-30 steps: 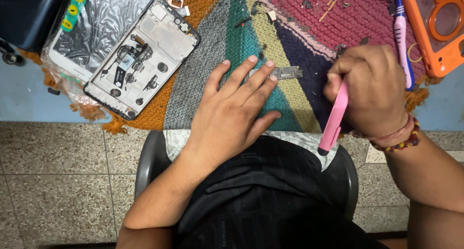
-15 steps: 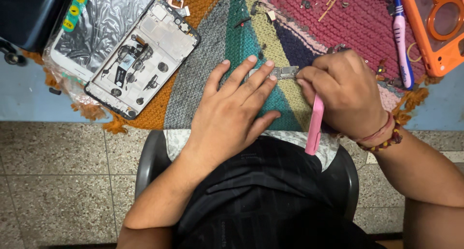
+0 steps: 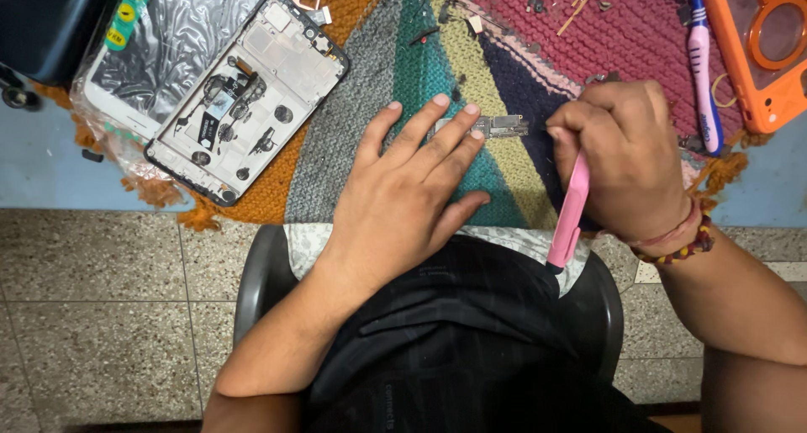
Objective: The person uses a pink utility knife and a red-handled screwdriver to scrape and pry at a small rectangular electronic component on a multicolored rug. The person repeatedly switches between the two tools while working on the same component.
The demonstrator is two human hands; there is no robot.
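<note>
- Since the frame half a second back, right hand [image 3: 626, 160] has slid slightly right and the pink tool [image 3: 569, 210] tilts more; left hand [image 3: 412, 189] unchanged.
- Left hand: flat, fingers spread, palm down on knitted mat [image 3: 353, 139], centre of frame; fingertips press the left end of a small circuit board [image 3: 502, 127]. Grips nothing.
- Right hand: curled shut around pink tool, right of centre; working tip hidden under the fingers near the board's right end, contact cannot tell. Pink plastic handle sticks out down-left over mat's lower edge.
- Circuit board: thin grey metallic strip, upper centre, on teal/yellow wedges between both hands.
- Mat: coarse wool, multicolour wedges, frayed orange fringe at lower-left edge; tiny screws and debris on maroon part, upper right.
- Opened phone frame [image 3: 248, 97]: black rim, pale inner plate, small parts showing, tilted diagonal, upper left, half on mat; well apart from left hand, open mat between them.
- Crinkly clear plastic bag [image 3: 181, 38] under it.
- Purple-white toothbrush [image 3: 702, 63] upright, just beside orange phone case [image 3: 769, 50] at upper right edge; tight room right of right hand.
- Speckled stone floor [image 3: 92, 315] below the blue table edge [image 3: 59, 181].
</note>
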